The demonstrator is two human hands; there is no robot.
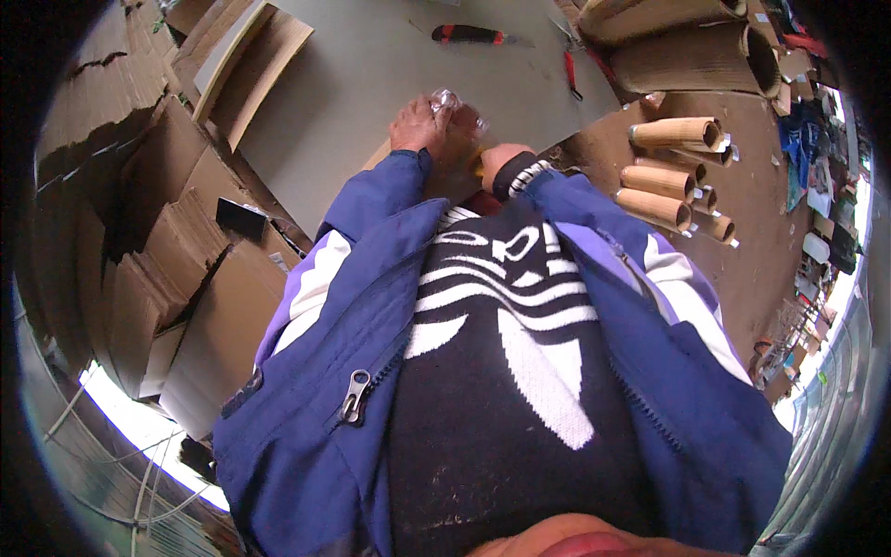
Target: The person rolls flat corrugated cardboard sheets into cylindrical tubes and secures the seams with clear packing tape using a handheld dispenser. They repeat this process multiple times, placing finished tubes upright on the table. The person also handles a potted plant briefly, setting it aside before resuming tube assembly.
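A brownish piece in clear plastic film (467, 125) lies at the near edge of the grey table. My left hand (419, 125) is on its left side, the thumb against the crinkled film and the fingers bent over it. On the other side, my right hand (506, 165) is closed in a fist close to the piece. A small yellow bit shows at its fingers, but what it belongs to is hidden. Part of the piece disappears behind my sleeve and chest.
A black-and-red handled knife (467, 35) and red-handled pliers (572, 72) lie on the grey table (325, 121). Rolled cardboard tubes (673, 176) are stacked at the right, below larger rolls (687, 65). A curved cardboard piece (252, 74) and flattened cardboard (167, 251) crowd the left.
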